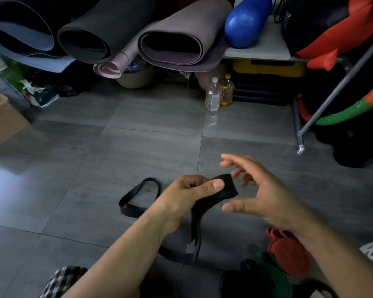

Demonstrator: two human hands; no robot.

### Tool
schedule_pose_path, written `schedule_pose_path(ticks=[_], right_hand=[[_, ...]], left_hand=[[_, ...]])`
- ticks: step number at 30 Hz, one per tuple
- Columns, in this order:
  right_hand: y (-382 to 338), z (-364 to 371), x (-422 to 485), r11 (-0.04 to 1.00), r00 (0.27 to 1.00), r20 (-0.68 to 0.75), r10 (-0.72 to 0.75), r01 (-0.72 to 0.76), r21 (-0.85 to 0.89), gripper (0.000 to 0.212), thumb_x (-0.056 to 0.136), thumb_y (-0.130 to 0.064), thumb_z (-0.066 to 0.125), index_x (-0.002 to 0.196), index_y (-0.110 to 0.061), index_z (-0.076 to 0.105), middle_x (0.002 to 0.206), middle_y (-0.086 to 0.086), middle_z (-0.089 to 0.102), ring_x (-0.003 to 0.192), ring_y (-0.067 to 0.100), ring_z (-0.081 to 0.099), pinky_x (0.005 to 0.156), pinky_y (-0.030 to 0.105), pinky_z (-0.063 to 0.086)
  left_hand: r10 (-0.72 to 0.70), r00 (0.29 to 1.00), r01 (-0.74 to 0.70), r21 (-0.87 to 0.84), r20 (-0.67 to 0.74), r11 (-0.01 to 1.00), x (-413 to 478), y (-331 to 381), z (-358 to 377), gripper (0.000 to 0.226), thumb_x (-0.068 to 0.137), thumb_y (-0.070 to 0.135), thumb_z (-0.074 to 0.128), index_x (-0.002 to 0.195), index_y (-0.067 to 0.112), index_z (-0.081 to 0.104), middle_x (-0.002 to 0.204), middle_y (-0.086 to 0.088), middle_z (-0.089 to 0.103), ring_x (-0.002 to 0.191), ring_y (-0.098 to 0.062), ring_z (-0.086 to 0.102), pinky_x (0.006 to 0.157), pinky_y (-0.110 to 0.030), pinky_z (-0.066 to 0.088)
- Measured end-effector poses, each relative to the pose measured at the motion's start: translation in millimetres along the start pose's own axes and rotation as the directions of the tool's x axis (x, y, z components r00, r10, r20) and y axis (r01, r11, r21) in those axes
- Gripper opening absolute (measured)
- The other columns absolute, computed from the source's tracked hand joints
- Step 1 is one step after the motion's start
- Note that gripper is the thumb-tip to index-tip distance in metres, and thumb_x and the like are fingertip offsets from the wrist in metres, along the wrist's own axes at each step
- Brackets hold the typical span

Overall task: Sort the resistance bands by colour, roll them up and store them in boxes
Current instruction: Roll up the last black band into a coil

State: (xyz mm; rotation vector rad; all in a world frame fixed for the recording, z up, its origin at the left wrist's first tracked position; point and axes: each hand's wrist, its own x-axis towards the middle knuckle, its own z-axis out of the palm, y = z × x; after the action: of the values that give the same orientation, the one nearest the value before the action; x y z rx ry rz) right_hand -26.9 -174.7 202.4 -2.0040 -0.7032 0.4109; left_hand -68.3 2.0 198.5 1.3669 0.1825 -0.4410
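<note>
The black band (224,188) is held up above the tiled floor (138,136), its folded end pinched under the thumb of the left grip (187,196). The rest hangs down to the floor, where a black loop lies flat to the left of the forearm. The right grip (265,190) is released, fingers spread just beside the folded end. A rolled red band (289,257) and a green band (265,261) lie near the right forearm. Rolled mats (170,44) sit on a shelf behind.

left hand (188,197) pinching black band (223,188), right hand (265,194) spread
</note>
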Motion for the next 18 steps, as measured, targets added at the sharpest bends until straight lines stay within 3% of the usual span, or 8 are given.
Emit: schedule_pose_path(ticks=[1,3,5,7,10,12,15,18], right_hand=[[-1,-2,-2,0.985,0.999,0.042,0.005,0.002,-0.17,0.077,0.059,-0.059,0.074,0.125,-0.05,0.036,0.115,-0.03,0.042,0.102,-0.009,0.043,0.082,0.008,0.036],[-4,4,-6,0.903,0.995,0.063,-0.082,0.101,-0.418,0.067,0.066,-0.054,0.07,0.126,-0.038,0.047,0.11,-0.021,0.045,0.094,-0.005,0.044,0.08,0.014,0.038],[-1,11,-8,0.862,0.987,0.038,-0.154,0.153,-0.483,0.053,0.066,-0.051,0.063,0.111,-0.023,0.062,0.099,-0.01,0.054,0.087,0.007,0.052,0.071,0.023,0.044],[2,12,-8,0.861,0.985,0.021,-0.171,0.16,-0.482,0.041,0.067,-0.043,0.063,0.1,-0.019,0.066,0.091,-0.007,0.058,0.079,0.011,0.057,0.065,0.022,0.044],[-1,3,-7,0.942,0.997,-0.029,-0.069,0.055,-0.332,0.035,0.066,-0.035,0.072,0.098,-0.023,0.068,0.09,-0.011,0.059,0.08,0.009,0.058,0.07,0.027,0.048],[0,-4,-5,0.98,0.999,-0.05,-0.006,-0.004,-0.2,0.036,0.061,-0.034,0.08,0.094,-0.026,0.069,0.089,-0.011,0.061,0.081,0.008,0.059,0.074,0.029,0.048],[-2,-14,-4,0.993,0.992,-0.07,0.109,-0.106,0.045,0.041,0.053,-0.037,0.081,0.09,-0.028,0.068,0.086,-0.006,0.065,0.083,0.009,0.062,0.077,0.03,0.051],[-5,-17,-5,0.952,0.983,-0.043,0.176,-0.159,0.262,0.044,0.045,-0.038,0.077,0.086,-0.027,0.068,0.074,-0.007,0.068,0.069,0.006,0.062,0.06,0.021,0.05]], left_hand=[[-0.017,0.999,0.021,0.086,-0.048,0.996,1,-1,-1,0.031,0.069,0.039,0.072,0.073,0.01,0.065,0.07,-0.003,0.063,0.071,-0.015,0.057,0.067,-0.021,0.044],[-0.034,0.998,0.046,0.197,-0.061,0.979,1,-6,3,0.036,0.063,0.042,0.079,0.069,0.011,0.062,0.068,-0.005,0.058,0.068,-0.018,0.052,0.065,-0.025,0.041],[-0.041,0.998,0.054,0.258,-0.057,0.965,1,-8,9,0.036,0.06,0.045,0.077,0.066,0.013,0.061,0.069,-0.008,0.055,0.067,-0.019,0.05,0.064,-0.029,0.039],[-0.021,0.997,0.045,0.315,-0.077,0.948,1,-7,11,0.039,0.058,0.05,0.07,0.065,0.013,0.059,0.066,-0.007,0.052,0.063,-0.016,0.047,0.06,-0.026,0.037],[0.041,0.997,-0.012,0.37,-0.071,0.929,2,-4,13,0.037,0.062,0.052,0.06,0.063,0.016,0.055,0.053,0.008,0.047,0.05,-0.004,0.041,0.05,-0.014,0.032],[0.088,0.996,-0.069,0.39,-0.031,0.918,0,-4,15,0.029,0.068,0.047,0.061,0.069,0.018,0.056,0.054,0.012,0.05,0.051,-0.001,0.044,0.053,-0.013,0.035],[0.184,0.982,-0.159,0.356,-0.037,0.921,1,-18,19,0.036,0.066,0.027,0.081,0.094,0.027,0.059,0.084,0.001,0.066,0.081,-0.008,0.062,0.074,-0.018,0.048],[0.34,0.93,-0.303,0.234,-0.141,0.924,-1,-24,21,0.05,0.066,0.01,0.08,0.105,0.032,0.058,0.095,-0.001,0.07,0.095,-0.014,0.065,0.084,-0.022,0.051]])
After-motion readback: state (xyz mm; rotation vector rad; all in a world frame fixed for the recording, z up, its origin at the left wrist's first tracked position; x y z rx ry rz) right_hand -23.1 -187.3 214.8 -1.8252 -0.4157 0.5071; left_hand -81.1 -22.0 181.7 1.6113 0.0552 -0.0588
